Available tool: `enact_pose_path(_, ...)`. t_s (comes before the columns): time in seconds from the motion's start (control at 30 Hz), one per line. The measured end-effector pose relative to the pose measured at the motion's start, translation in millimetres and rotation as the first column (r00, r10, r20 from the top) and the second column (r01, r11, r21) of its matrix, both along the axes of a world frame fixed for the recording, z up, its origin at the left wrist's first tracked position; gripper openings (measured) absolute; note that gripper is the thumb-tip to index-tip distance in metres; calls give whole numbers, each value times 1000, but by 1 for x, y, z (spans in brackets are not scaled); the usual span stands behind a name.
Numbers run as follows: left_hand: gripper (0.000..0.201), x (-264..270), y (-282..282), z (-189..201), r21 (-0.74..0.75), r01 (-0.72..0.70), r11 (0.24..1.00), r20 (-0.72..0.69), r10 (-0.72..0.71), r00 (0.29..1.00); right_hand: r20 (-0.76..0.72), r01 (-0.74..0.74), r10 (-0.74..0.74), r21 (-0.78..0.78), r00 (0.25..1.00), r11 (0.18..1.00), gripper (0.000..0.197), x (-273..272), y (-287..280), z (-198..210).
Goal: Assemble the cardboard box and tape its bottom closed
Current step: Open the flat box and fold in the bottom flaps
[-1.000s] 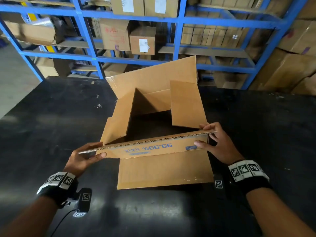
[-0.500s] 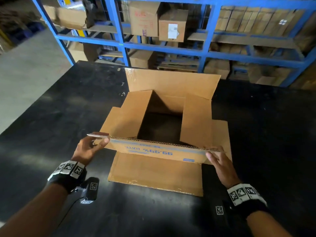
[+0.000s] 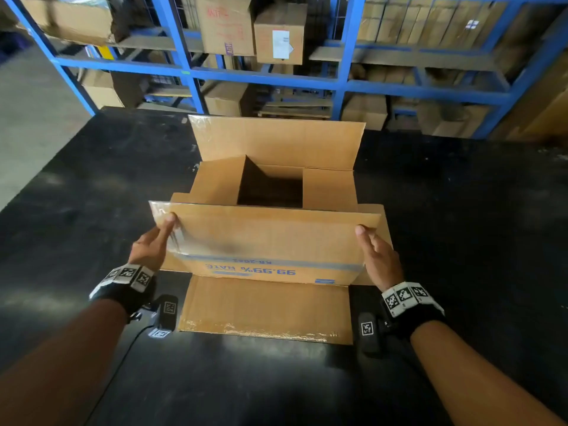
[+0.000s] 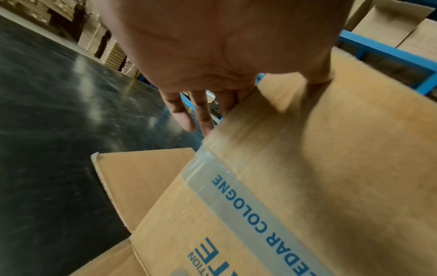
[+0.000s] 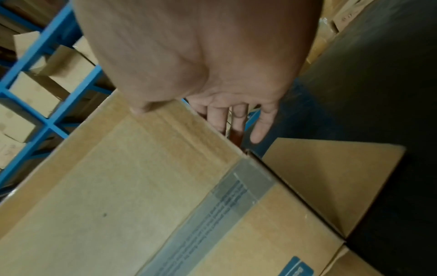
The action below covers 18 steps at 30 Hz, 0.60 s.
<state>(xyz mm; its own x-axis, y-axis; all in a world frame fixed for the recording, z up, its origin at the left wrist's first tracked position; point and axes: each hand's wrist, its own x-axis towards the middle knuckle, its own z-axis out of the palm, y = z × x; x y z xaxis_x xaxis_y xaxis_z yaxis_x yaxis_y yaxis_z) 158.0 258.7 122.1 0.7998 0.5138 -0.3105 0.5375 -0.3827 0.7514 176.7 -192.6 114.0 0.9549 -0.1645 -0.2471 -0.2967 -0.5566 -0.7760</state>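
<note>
A brown cardboard box (image 3: 264, 272) with blue print stands on the black table (image 3: 92, 210), its opening facing up. My left hand (image 3: 159, 238) pinches the left end of the near long flap (image 3: 267, 235), thumb on its outer face. My right hand (image 3: 372, 244) pinches the right end the same way. In the left wrist view the fingers (image 4: 187, 115) of my left hand (image 4: 236, 80) reach behind the flap's edge. My right hand (image 5: 212, 97) shows the same in the right wrist view. Both short flaps (image 3: 215, 182) lie folded inward. The far long flap (image 3: 276, 139) stands up.
Another flap (image 3: 264, 305) of the box lies flat on the table toward me, with old tape on its edge. Blue shelving (image 3: 338, 84) full of cardboard cartons stands just behind the table. Grey floor (image 3: 27, 112) shows past the table's left edge.
The near flap has swung from lying level and edge-on to standing up, so that its outer face shows. Both hands stayed at its ends and rose with it.
</note>
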Motion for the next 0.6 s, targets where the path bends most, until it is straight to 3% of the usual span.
enact_pose_path(0.07, 83, 11, -9, 3, 108, 65, 992, -29, -62, 998, 19, 82, -82, -5, 996, 997, 61, 8, 6, -6)
enact_pose_path(0.13, 77, 20, -13, -1, 136, 70, 988, -38, -65, 997, 43, 164, -164, -8, 986, 986, 59, 15, 12, -10)
enact_pose_path(0.23, 77, 29, -15, -13, 145, 61, 987, -77, -50, 996, 96, 235, -232, -16, 968, 972, 72, 25, 12, -17)
enact_pose_path(0.33, 90, 33, -23, -23, 136, 115, 984, -205, -86, 975, -25, 176, -179, -91, 984, 980, 84, 31, 10, -23)
enact_pose_path(0.5, 102, 34, -30, -34, 115, 162, 980, -273, -125, 954, -146, 140, -150, -76, 978, 987, 67, 27, 17, -32)
enact_pose_path(0.6, 104, 23, -42, -34, 166, 198, 966, -288, -144, 947, -171, 191, -206, -102, 963, 976, 80, 16, 8, -30)
